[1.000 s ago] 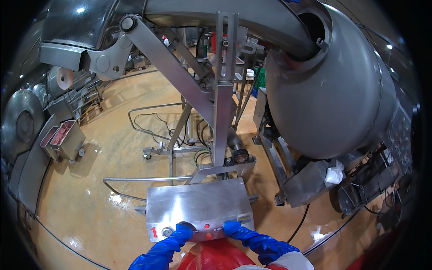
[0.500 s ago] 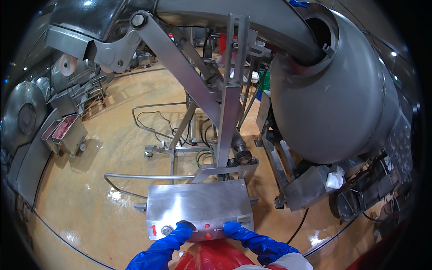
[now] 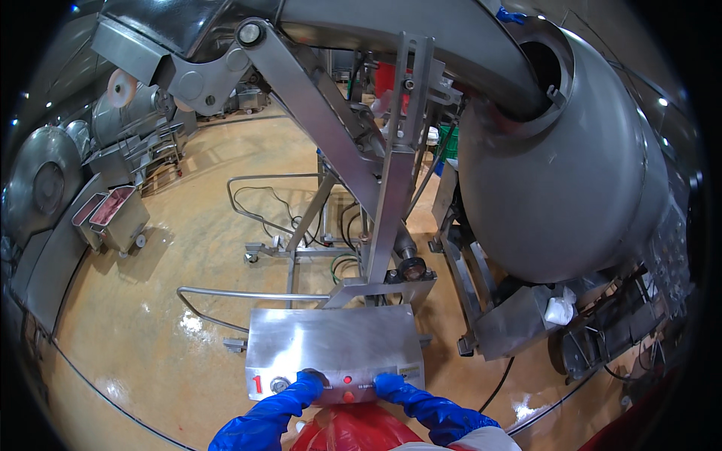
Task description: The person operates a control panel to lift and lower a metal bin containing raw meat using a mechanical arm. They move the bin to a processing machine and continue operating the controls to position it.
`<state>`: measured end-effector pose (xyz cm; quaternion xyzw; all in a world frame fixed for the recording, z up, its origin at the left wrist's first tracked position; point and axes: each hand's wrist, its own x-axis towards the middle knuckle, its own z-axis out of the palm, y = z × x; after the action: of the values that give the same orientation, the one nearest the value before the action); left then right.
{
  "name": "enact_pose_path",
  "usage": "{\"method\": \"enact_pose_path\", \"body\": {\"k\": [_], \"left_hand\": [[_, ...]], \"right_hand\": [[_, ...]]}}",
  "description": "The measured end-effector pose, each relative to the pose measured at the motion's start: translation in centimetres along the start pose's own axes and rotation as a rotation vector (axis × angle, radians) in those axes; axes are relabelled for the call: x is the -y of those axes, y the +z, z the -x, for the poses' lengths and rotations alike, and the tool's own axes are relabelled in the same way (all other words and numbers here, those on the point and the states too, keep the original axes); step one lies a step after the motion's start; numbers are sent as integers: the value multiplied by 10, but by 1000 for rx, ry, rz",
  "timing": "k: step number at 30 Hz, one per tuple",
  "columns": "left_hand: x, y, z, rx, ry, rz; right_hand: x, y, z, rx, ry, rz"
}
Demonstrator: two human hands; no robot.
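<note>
My left hand [image 3: 310, 385], in a blue glove, rests on the front of a stainless steel control box [image 3: 335, 334], beside a round dial [image 3: 280, 384]. My right hand [image 3: 389, 385], also blue-gloved, touches the same panel on the right. Between the hands are a small red light [image 3: 347, 379] and a red knob [image 3: 348, 396]. The fingers of both hands are hidden against the panel, so their pose does not show. Above the box rises a steel lifting frame [image 3: 387, 203], its long chute [image 3: 421, 37] reaching into the mouth of a large rounded steel drum [image 3: 564, 173].
Wheeled bins [image 3: 120, 218] holding pink meat stand on the left of the tan floor [image 3: 188, 248]. Bent steel rails [image 3: 248, 292] stick out left of the frame, with cables on the floor behind. A white bag [image 3: 560, 307] lies on the drum's base. Another blue glove [image 3: 511, 15] shows above the drum.
The view has tilted slightly, shifting the frame, chute and drum a little to the right. Both my hands stay at the same spots on the panel.
</note>
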<state>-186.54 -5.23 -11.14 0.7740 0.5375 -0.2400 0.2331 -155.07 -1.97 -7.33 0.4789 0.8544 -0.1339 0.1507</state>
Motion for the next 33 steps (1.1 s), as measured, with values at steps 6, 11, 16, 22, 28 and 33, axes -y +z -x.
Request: {"method": "enact_pose_path", "body": {"k": [6, 11, 16, 22, 28, 33], "left_hand": [[0, 1, 8, 19, 14, 20], [1, -1, 19, 8, 11, 30], [4, 1, 25, 7, -1, 40], [2, -3, 32, 7, 2, 44], [4, -7, 33, 12, 4, 36], [4, -13, 40, 17, 5, 25]], "right_hand": [[2, 2, 5, -11, -18, 7], [5, -2, 6, 2, -24, -7], [32, -44, 23, 24, -64, -26], [12, -11, 9, 24, -19, -28], [10, -7, 3, 20, -29, 10], [12, -11, 6, 5, -49, 16]]}}
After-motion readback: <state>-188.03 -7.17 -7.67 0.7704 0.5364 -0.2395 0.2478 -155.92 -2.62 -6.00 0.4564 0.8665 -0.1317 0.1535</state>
